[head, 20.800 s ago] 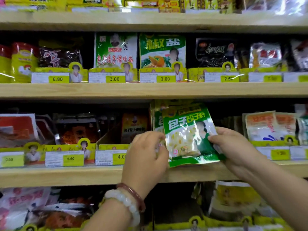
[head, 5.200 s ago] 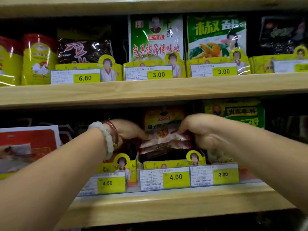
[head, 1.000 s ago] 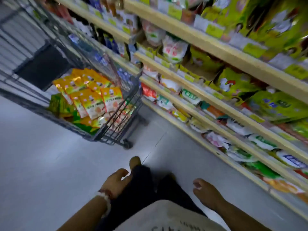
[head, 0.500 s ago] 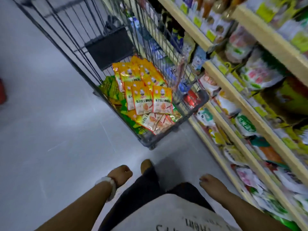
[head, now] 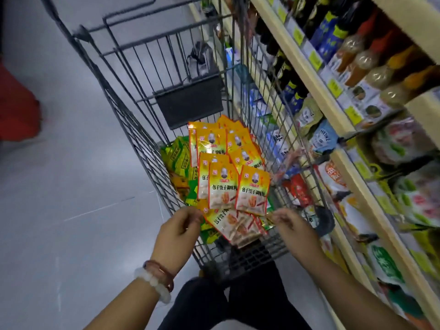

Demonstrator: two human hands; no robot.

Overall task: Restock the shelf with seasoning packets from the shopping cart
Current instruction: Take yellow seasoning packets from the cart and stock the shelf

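Glossy flat seasoning packets, wire-mesh cart

wire cart on grey floor, orange seasoning pkts inside

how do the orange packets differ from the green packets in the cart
The orange packets lie on top, fanned out with printed faces up; the green packets sit beneath, mostly hidden, showing at the left side. Orange ones lie between both hands; green ones mostly beyond them. Both are flat sachets in the shopping cart.

We see a grey floor with a blurred red object at the far left. A black bag hangs beyond.
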